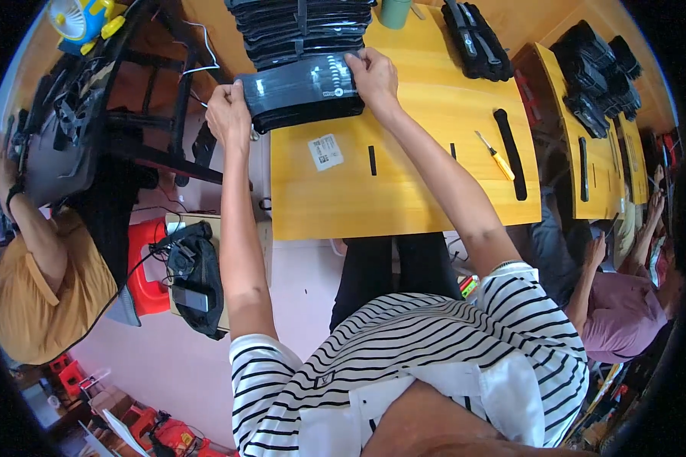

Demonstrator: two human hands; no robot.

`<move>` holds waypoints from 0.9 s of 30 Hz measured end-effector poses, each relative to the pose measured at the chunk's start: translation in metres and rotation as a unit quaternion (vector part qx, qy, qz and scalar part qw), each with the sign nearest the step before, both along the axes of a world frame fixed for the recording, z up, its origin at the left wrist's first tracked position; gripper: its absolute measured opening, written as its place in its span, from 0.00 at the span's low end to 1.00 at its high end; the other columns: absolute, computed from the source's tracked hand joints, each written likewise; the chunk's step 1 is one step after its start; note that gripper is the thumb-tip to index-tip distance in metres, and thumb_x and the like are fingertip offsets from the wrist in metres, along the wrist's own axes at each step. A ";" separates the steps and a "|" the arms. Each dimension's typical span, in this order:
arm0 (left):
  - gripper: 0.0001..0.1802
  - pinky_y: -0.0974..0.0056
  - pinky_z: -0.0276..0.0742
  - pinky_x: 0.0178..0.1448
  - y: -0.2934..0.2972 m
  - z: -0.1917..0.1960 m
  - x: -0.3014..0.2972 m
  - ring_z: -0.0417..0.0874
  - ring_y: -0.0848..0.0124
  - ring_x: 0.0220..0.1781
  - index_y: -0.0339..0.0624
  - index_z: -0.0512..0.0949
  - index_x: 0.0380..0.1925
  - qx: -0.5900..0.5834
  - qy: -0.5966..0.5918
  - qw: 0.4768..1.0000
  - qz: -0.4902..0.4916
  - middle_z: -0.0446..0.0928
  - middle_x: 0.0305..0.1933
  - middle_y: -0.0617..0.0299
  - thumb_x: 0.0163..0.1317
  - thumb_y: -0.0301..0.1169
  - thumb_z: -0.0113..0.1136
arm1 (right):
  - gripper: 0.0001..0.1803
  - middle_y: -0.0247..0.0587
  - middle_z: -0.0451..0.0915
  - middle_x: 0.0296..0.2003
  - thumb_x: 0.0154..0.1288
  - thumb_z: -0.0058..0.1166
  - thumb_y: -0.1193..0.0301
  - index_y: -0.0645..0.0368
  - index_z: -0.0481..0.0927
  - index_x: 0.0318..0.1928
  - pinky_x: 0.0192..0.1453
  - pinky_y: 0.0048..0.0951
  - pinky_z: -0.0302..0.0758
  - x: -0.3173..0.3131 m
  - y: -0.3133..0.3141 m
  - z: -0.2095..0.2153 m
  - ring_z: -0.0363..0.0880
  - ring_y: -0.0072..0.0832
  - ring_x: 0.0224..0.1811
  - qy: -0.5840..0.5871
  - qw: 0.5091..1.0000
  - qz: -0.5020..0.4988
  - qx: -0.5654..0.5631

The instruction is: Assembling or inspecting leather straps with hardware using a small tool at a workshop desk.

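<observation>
At the far left part of the yellow wooden table [328, 209], a flat black pack in shiny clear plastic [293, 87] lies on a low pile of dark pieces. My left hand [231, 114] pinches its left end and my right hand [373, 78] pinches its right end, thumbs on top. Right behind it rises a tall stack of similar black packs [301, 30]. Nearer me are a white printed label [325, 152] and a short black strip [372, 160]. To the right of my right forearm lie a yellow-handled screwdriver-like tool [501, 163] and a long black strap [512, 156].
A bundle of black straps [476, 42] and a green cup [395, 14] stand at the table's back. Co-workers sit left, in a tan shirt [49, 286], and right, in a purple shirt [625, 312]. A black bag [194, 274] and red stool [149, 263] are low left.
</observation>
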State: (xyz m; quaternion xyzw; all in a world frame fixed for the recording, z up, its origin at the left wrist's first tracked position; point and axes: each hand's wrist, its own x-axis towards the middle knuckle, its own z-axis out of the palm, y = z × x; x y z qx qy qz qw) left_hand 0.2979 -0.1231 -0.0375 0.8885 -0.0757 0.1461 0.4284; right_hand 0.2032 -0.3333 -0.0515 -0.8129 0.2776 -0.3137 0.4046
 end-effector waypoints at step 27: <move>0.13 0.51 0.69 0.39 -0.024 -0.022 0.006 0.77 0.50 0.37 0.44 0.72 0.31 0.077 -0.054 0.995 0.018 0.78 0.32 0.51 0.59 0.42 0.51 | 0.16 0.49 0.69 0.34 0.65 0.40 0.59 0.55 0.74 0.44 0.47 0.37 0.66 -0.006 -0.002 -0.024 0.68 0.43 0.40 -0.046 0.998 -0.003 -0.034</move>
